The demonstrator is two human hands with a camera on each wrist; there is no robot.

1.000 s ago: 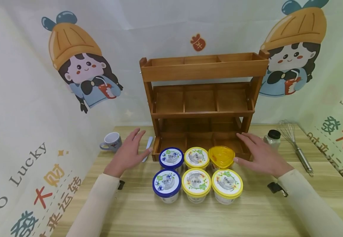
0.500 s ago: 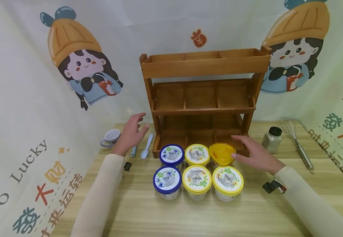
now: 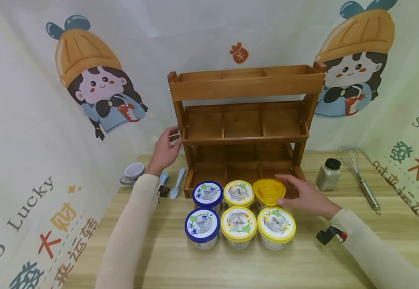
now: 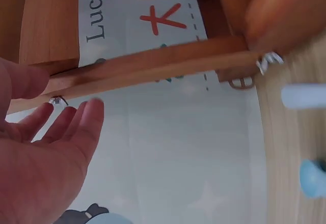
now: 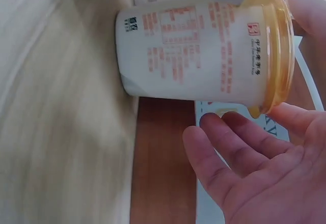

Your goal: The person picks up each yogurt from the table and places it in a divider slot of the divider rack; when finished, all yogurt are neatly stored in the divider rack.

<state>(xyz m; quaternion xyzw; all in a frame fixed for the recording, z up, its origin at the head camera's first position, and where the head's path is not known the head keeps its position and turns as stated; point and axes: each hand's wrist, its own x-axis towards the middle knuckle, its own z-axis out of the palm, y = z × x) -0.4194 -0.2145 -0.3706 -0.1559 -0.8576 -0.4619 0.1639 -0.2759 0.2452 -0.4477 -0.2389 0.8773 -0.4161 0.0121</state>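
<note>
My left hand (image 3: 166, 150) is by the left post of a brown wooden three-tier rack (image 3: 247, 88). In the left wrist view, the thumb and fingers lie on either side of the post (image 4: 153, 70), loosely bent, without a visible grip. My right hand (image 3: 308, 196) is at the right side of a cup with an orange lid (image 3: 269, 192). Its thumb and index finger spread about the lid rim, while the other fingers (image 5: 209, 152) stand off the cup wall. Beside it stand two blue-lidded cups (image 3: 202, 225) and three yellow-lidded cups (image 3: 238, 224).
A patterned mug (image 3: 134, 171) and two light blue spoons (image 3: 177, 184) lie left of the rack. To the right are a black-capped jar (image 3: 328, 175) and a metal whisk (image 3: 362, 182). A printed cloth backdrop (image 3: 151, 80) surrounds the wooden table (image 3: 252, 269).
My left hand has risen from the spoons to the rack's left post. The right hand has moved left, closer around the orange lid. The cups have stayed put.
</note>
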